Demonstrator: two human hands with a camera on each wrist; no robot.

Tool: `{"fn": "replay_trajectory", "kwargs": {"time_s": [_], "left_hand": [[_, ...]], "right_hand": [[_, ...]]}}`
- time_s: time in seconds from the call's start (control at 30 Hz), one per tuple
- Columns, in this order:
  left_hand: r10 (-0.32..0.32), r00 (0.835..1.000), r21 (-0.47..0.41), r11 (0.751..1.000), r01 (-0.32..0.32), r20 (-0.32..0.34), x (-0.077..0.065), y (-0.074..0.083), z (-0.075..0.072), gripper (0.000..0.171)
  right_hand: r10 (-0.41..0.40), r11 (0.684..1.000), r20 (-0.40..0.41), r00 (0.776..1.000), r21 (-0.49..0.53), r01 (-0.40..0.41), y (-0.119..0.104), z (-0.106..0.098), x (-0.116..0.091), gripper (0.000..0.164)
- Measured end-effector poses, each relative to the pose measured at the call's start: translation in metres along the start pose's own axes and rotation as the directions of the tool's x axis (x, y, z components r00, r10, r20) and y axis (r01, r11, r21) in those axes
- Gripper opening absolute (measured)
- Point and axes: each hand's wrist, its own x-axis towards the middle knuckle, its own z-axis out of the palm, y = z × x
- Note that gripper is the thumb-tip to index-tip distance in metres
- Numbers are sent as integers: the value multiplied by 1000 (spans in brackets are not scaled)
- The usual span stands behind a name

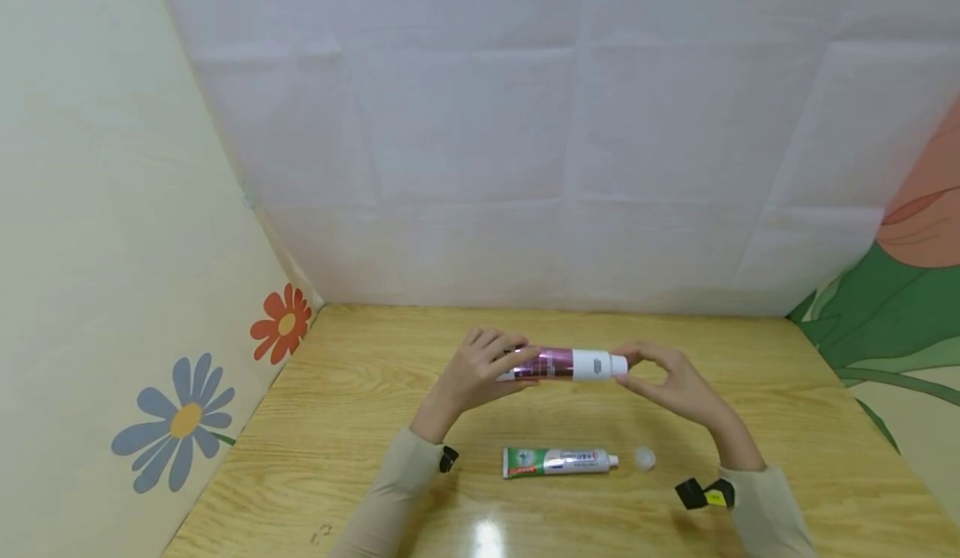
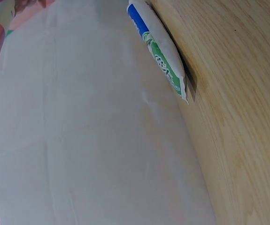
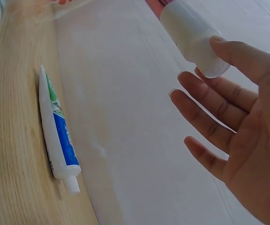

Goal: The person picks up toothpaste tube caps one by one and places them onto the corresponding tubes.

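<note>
My left hand [image 1: 480,371] grips the body of a purple and white toothpaste tube [image 1: 553,363], held level above the table. At the tube's right end, my right hand [image 1: 678,383] pinches the white cap [image 1: 618,366] between thumb and index finger. The right wrist view shows the thumb [image 3: 238,51] on the cap and the other fingers spread loosely. A green and white toothpaste tube [image 1: 558,462] lies on the table below the hands, with a small whitish round piece [image 1: 644,458] just right of its nozzle end.
Another toothpaste tube [image 3: 59,126], blue, green and white, lies farther back on the wooden table [image 1: 360,425]; in the head view the held tube hides it. A white sheet [image 1: 480,141] hangs along the table's back edge, and a flower-painted wall [image 1: 90,250] borders the left.
</note>
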Motion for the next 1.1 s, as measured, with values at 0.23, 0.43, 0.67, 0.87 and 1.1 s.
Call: {"fn": "replay_trajectory", "kwargs": {"time_s": [0.23, 0.43, 0.67, 0.87, 1.1], "left_hand": [[0, 1000, -8, 1000, 0, 10, 0, 0, 0, 58], [-4, 1000, -15, 1000, 4, 17, 0, 1, -1, 58], [-9, 999, -17, 1000, 10, 35, 0, 1, 0, 56], [-1, 1000, -7, 1000, 1, 25, 0, 2, 1, 56], [1, 1000, -10, 1000, -1, 20, 0, 3, 2, 57]], "right_hand": [[20, 999, 3, 1000, -27, -20, 18, 4, -1, 26], [21, 999, 8, 1000, -26, -21, 20, 4, -2, 18], [41, 998, 29, 999, -49, -40, 20, 3, -3, 10], [80, 996, 53, 995, -35, -78, 19, 2, -3, 11], [51, 998, 70, 996, -26, -49, 18, 1, -3, 17]]}}
